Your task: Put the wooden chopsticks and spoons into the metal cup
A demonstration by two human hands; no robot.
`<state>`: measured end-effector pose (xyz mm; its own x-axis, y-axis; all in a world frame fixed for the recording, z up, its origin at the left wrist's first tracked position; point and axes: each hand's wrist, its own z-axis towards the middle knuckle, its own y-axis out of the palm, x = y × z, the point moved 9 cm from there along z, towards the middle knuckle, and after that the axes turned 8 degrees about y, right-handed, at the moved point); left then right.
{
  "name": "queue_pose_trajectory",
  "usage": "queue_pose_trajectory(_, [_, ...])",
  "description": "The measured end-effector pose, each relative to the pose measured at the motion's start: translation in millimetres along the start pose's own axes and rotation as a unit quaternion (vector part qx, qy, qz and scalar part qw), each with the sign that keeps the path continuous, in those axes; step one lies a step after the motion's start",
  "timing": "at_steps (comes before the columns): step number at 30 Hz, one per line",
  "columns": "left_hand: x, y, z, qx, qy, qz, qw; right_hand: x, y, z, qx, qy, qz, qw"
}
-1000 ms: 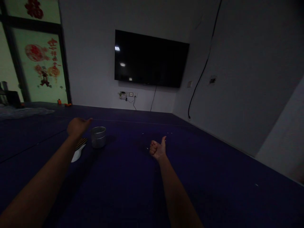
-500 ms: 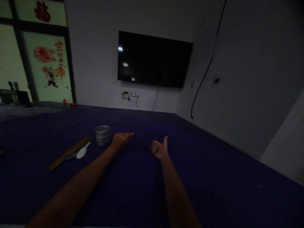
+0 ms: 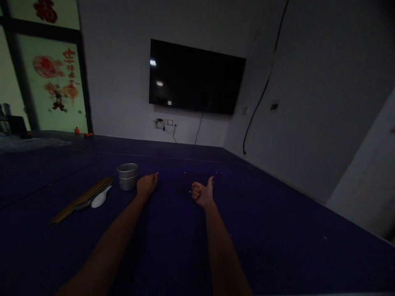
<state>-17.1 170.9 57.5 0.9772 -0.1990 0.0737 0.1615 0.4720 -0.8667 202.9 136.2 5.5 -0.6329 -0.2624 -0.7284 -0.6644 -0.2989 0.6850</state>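
Observation:
My left hand [image 3: 147, 184] is curled into a fist over the purple-blue tabletop [image 3: 173, 238], just right of a grey metal cup [image 3: 127, 176]. My right hand [image 3: 202, 193] is farther right, fingers folded into the palm and thumb pointing up, with nothing visible in it. To the left of the cup lie a bundle of wooden chopsticks [image 3: 82, 200] and a white soup spoon [image 3: 101, 197]. Between these two is a darker spoon [image 3: 83, 205], partly hidden. Neither hand visibly holds anything.
Small white specks dot the tabletop around my right hand. Crumpled clear plastic [image 3: 33, 142] and small orange objects [image 3: 82, 132] are at the far left. A dark television [image 3: 197, 78] hangs on the wall behind, with sockets [image 3: 166, 122] and a hanging black cable [image 3: 258, 102] nearby.
My left hand has moved left, nearer the metal cup, and stays fisted. My right hand keeps its thumb-up fist. The whole view has shifted slightly.

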Motion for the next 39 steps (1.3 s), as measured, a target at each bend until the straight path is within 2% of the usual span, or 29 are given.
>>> queue_pose_trajectory(25, [-5,-6.0,-7,-0.005,-0.02,-0.029,0.999,1,-7,-1,0.029,-0.017,-0.009,0.999])
queue_pose_trajectory(39, [-3,-8.7,-8,0.039,-0.02,-0.038,0.998,-3,-9,-2,0.048,-0.039,-0.057,0.996])
